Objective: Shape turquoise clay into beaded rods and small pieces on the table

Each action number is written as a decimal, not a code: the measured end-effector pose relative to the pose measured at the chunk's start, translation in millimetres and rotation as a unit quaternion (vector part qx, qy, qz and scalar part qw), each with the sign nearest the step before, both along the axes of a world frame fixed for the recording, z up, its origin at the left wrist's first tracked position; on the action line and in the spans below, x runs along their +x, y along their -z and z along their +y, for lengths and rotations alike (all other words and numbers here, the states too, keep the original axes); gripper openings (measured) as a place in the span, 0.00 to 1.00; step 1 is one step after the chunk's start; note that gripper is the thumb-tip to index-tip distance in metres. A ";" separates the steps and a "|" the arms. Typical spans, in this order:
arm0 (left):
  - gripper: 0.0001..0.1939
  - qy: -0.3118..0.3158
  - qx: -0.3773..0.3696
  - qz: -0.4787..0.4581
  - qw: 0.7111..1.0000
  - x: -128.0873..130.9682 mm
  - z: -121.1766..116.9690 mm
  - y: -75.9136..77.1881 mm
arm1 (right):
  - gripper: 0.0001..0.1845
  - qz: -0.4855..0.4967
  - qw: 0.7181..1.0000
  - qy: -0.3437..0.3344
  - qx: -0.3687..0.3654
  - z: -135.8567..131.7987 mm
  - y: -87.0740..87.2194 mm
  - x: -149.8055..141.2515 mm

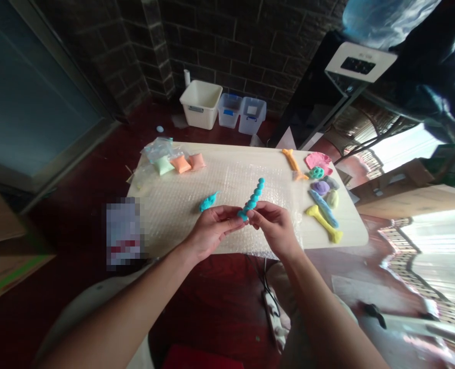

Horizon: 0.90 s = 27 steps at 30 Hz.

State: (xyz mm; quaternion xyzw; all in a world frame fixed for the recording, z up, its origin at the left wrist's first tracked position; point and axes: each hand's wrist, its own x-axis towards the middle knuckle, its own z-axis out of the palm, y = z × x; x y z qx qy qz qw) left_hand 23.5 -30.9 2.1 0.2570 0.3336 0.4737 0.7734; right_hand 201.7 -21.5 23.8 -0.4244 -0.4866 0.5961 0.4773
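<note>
Through the head view, I had both hands — left (214,228) and right (276,225) — pinching the lower end of a beaded turquoise strand (255,196) above the bubble wrap (173,205). It looked light, soft and slightly tacky, its joints weak — best held low, fingertips barely pressing, the free tip unsqueezed.

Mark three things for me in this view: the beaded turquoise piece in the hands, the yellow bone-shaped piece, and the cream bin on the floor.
Beaded turquoise piece (256,195): head view, on its middle beads.
Yellow bone-shaped piece (323,222): head view, on its shaft.
Cream bin (199,114): head view, on its front wall.
</note>
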 end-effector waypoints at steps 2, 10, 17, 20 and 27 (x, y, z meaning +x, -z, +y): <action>0.16 -0.001 0.006 0.003 1.000 -0.7 -0.4 -0.5 | 0.12 -0.001 1.000 -0.005 -0.002 -0.1 1.7 -0.4; 0.16 -0.012 0.014 0.012 1.000 -0.9 0.0 -1.8 | 0.11 0.006 1.000 -0.010 -0.001 -0.1 3.1 0.0; 0.16 -0.016 0.008 0.018 1.000 -0.4 -0.7 -3.3 | 0.13 -0.008 1.000 -0.005 0.000 -1.6 0.3 -1.5; 0.16 -0.019 0.005 0.013 1.000 -0.5 -1.0 -2.9 | 0.12 -0.004 1.000 -0.008 -0.001 -2.2 0.5 -1.8; 0.13 0.005 0.010 -0.001 1.000 -1.4 -0.5 -3.5 | 0.13 -0.004 1.000 -0.002 -0.007 -2.9 4.4 0.3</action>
